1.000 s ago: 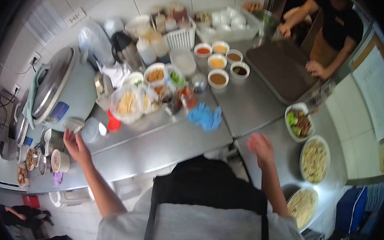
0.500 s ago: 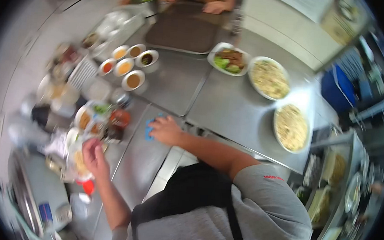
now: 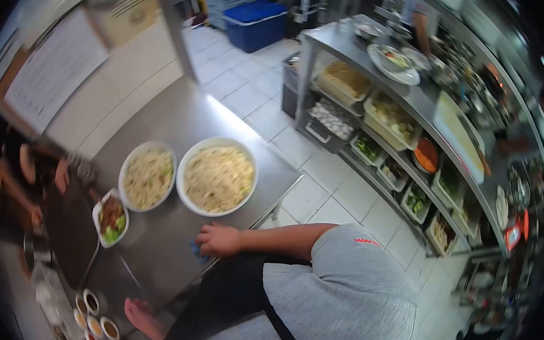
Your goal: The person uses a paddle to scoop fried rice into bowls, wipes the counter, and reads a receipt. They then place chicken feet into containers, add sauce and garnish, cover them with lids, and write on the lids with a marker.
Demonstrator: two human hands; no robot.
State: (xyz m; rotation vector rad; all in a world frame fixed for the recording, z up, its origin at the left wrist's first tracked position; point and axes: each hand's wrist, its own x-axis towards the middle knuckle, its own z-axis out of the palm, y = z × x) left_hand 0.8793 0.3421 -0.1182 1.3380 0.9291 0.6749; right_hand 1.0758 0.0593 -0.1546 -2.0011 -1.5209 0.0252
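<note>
My right hand (image 3: 216, 240) is closed over a blue cloth (image 3: 198, 252), pressed to the steel counter (image 3: 150, 250) near its front edge. Just beyond it stands a large round white bowl of pale, rice-like food (image 3: 218, 176). A second oval bowl of similar food (image 3: 148, 175) sits to its left. Further left is a smaller white dish of browned meat and green leaves (image 3: 112, 221). My left hand (image 3: 140, 316) is low in the view, holding nothing, its fingers stretched out over the counter. Several small white sauce cups (image 3: 109, 328) lie to its left.
A dark brown tray (image 3: 66, 234) lies at the left, with another person's hand (image 3: 62, 176) by it. Across the tiled floor (image 3: 302, 195), a shelf unit (image 3: 375, 159) holds several food containers. A blue lidded bin (image 3: 254, 25) stands behind.
My view has swung right, bringing the shelves and floor into sight. The right hand has slid the blue cloth along the counter toward the large bowls. My left hand has left the crowded condiment area.
</note>
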